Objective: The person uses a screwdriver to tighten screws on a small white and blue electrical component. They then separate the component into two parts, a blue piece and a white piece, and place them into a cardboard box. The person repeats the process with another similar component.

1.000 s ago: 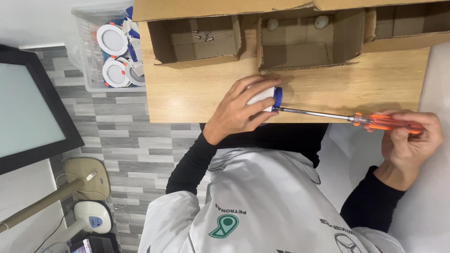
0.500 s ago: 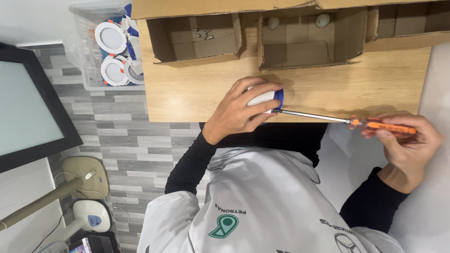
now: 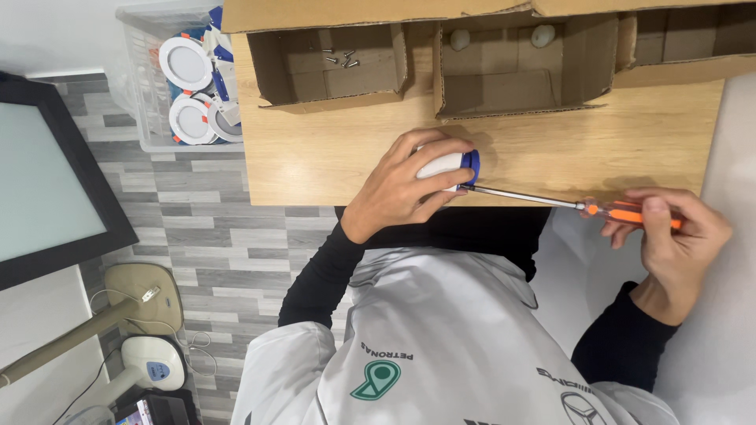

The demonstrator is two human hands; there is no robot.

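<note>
The left hand (image 3: 398, 189) is wrapping its grip tight around a white-and-blue fitting (image 3: 450, 165), pressing it at the near edge of the wooden desk (image 3: 331, 157). The right hand (image 3: 669, 236) is pinching the orange handle of a screwdriver (image 3: 598, 208). Its shaft is lying nearly level, the tip pointing at the fitting's blue end.

A wooden table (image 3: 331, 165) is standing at the middle. Two open cardboard boxes (image 3: 331, 63) (image 3: 512, 67) are sitting side by side along its far edge, screws (image 3: 339, 57) lying in the left one. A bin of round fittings (image 3: 185, 86) is sitting left of the table, a screen (image 3: 47, 173) lying further left.
</note>
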